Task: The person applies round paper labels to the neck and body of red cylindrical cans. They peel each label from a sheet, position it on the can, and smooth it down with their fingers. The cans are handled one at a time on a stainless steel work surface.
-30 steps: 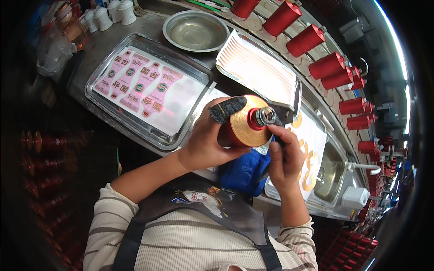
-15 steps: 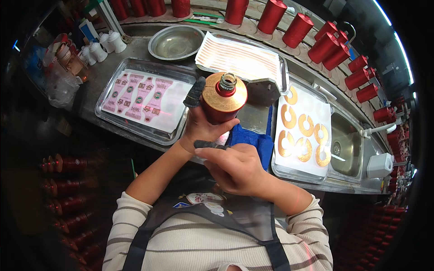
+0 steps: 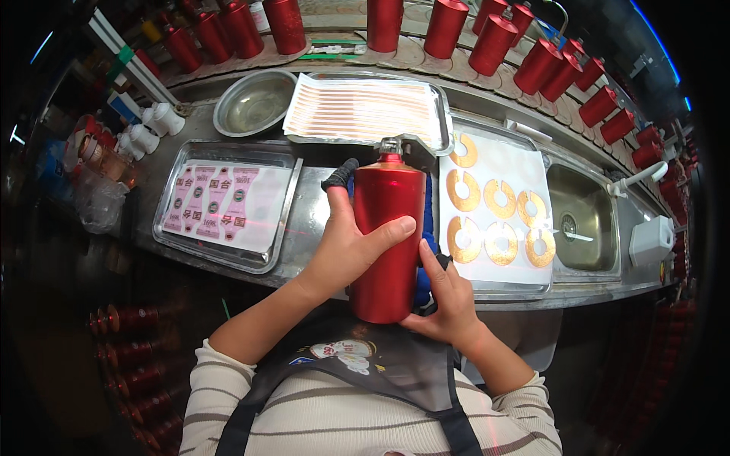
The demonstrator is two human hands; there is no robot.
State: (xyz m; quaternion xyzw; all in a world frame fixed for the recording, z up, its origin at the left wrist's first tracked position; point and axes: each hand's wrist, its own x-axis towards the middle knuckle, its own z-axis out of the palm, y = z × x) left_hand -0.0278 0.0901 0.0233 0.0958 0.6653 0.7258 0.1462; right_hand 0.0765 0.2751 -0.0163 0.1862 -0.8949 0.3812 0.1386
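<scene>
I hold a glossy red bottle (image 3: 386, 235) upright in front of my chest, its neck pointing away from me. My left hand (image 3: 346, 247) wraps its left side, with a dark cover on one fingertip. My right hand (image 3: 449, 292) grips the lower right of the bottle near its base. A blue cloth (image 3: 424, 228) shows behind the bottle. To the right lies a white sheet of gold ring labels (image 3: 498, 209). A metal tray of pink labels (image 3: 220, 205) lies on the left.
A tray of gold striped strips (image 3: 365, 110) and a round metal bowl (image 3: 253, 102) sit farther back. Many red bottles (image 3: 487, 42) line the rear shelf. A sink (image 3: 582, 220) is at the right. Small white bottles (image 3: 148, 125) stand at far left.
The bottle has been turned from facing me mouth-first to standing upright. My right hand moved from its neck down to its base. The view tilted so the counter sits higher.
</scene>
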